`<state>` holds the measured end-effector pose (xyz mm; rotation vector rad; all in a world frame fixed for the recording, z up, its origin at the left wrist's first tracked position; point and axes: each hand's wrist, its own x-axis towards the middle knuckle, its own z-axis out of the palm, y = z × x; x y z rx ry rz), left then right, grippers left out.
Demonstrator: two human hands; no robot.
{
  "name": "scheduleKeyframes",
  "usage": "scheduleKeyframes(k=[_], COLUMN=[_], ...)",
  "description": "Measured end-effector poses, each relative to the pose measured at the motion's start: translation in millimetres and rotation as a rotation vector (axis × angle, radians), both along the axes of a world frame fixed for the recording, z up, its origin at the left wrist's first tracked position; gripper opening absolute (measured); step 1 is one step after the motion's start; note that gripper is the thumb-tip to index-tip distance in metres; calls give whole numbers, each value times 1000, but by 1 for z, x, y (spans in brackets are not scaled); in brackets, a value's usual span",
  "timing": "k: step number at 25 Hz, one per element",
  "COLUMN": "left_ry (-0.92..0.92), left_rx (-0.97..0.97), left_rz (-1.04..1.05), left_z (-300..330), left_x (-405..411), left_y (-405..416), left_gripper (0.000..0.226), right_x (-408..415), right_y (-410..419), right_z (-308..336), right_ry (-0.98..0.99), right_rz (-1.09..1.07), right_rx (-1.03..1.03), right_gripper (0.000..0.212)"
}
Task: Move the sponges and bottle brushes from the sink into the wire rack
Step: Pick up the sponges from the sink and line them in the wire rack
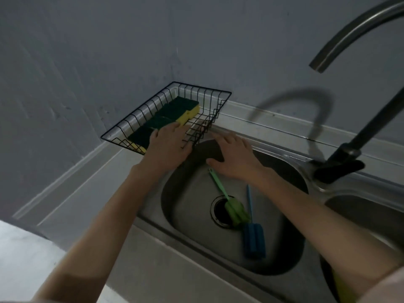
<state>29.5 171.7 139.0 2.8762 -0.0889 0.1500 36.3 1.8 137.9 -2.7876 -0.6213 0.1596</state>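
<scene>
A black wire rack (203, 99) stands in the back corner of the counter, left of the sink (196, 193). Several yellow sponges with dark green tops (175, 109) lie in a row inside it. My left hand (169, 145) rests flat over the near end of the rack, fingers spread on the sponges, gripping nothing that I can see. My right hand (236, 156) hovers open over the sink's back rim. In the basin lie a green bottle brush (229, 204), its head over the drain, and a blue bottle brush (253, 237) beside it.
A curved metal tap (354, 33) arches over the sink from the right, its black base (341, 165) on the rim. A second basin (358, 211) lies to the right. Grey walls close in behind the rack. White counter (24, 259) runs along the left.
</scene>
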Motion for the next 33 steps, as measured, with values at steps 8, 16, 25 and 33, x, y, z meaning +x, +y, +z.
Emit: scheduleKeyframes(k=[8,16,25,33], left_ry=[98,216,289,469], left_rx=[-85,-170,-201,-193], left_rz=[-95,-151,-236,-281], left_z=[-9,-23,-41,-74], left_x=[-75,-115,-135,-127], left_y=[-93,-188,-302,-365], left_gripper=[50,45,45,49], right_x=[-65,-111,-138,-139], right_y=[-98,-194,-300,-356], right_z=[-20,-37,-56,-81], right_ry=[95,123,191,276], right_rz=[-182,-258,-359,-366], right_rx=[89,167,152,108], right_gripper=[66,63,61,61])
